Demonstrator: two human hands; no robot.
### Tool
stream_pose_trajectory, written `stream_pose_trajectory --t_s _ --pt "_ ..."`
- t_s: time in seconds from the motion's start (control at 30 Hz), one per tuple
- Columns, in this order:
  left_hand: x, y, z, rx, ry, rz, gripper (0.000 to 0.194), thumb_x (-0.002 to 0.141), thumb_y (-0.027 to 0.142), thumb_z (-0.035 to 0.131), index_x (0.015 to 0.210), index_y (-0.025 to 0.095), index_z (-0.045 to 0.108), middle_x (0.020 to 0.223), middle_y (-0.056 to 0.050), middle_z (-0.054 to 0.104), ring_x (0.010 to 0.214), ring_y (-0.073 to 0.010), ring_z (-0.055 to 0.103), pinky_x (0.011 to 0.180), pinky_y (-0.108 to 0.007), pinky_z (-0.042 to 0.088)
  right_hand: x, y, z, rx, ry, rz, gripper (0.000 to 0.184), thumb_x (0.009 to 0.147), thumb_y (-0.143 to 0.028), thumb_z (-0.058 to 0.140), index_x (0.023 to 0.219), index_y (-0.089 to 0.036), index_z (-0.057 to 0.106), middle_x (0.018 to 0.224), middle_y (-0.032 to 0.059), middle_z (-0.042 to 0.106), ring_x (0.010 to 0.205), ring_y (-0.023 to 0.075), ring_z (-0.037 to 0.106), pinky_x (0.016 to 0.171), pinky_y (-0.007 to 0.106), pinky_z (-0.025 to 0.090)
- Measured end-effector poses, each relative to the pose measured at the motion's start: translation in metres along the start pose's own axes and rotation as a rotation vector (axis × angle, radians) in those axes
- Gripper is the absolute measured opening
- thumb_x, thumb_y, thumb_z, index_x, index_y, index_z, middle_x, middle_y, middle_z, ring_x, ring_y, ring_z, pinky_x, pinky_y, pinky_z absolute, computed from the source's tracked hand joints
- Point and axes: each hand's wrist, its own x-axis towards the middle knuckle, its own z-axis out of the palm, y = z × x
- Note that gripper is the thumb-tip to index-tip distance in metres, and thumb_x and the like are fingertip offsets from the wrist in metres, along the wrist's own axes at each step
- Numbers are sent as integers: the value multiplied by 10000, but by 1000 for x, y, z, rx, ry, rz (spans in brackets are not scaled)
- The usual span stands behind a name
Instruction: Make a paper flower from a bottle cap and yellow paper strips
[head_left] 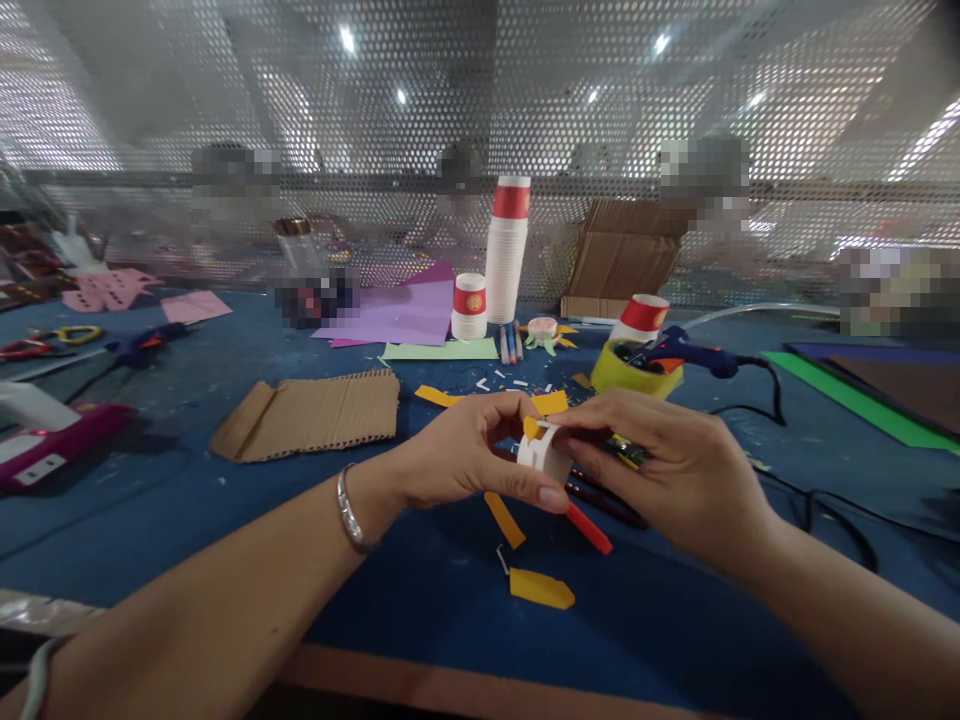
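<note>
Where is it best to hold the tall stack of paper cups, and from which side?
Probably around its middle, fingers coming from the right: the tall stack is slim and upright, while the single cup crowds its lower left.

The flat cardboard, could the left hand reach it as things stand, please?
Probably not: the left hand is busy holding the white piece, though the way across to the flat cardboard looks free.

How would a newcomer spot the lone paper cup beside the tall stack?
On the blue table, find the tall stack before the perforated screen. Just left stands the paper cup, white with a red band, unstacked and far shorter.
</note>
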Motion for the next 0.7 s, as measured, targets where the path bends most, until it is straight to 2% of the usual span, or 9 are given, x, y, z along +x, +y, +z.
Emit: stream_pose_trajectory --t_s 0.2,0.37,0.7 --pt "0 2 2 -14 10 27 567 535 169 941 877 213 492 843 57 563 766 -112 566 685 -260 451 0 0 -1 43 -13 37 125 911 -159 648 991 -224 719 903 1 772 807 138 716 749 266 574" --pt "1 0 3 -1 14 47 601 525 171 946 941 218 515 974 28 549 823 -119 559 702 -263 464 2 -1 -1 65 -35 72 123 901 -167 645 981 -224 719 889 1 763 796 139 709 734 269 570" --pt "0 0 3 5 26 55 607 525 235 964 923 222 506 947 29 544 814 -123 553 707 -272 466 1 -2 -1 85 -29 85 109 911 -187 639 982 -231 709 883 8 755 782 146 707 709 277 572"
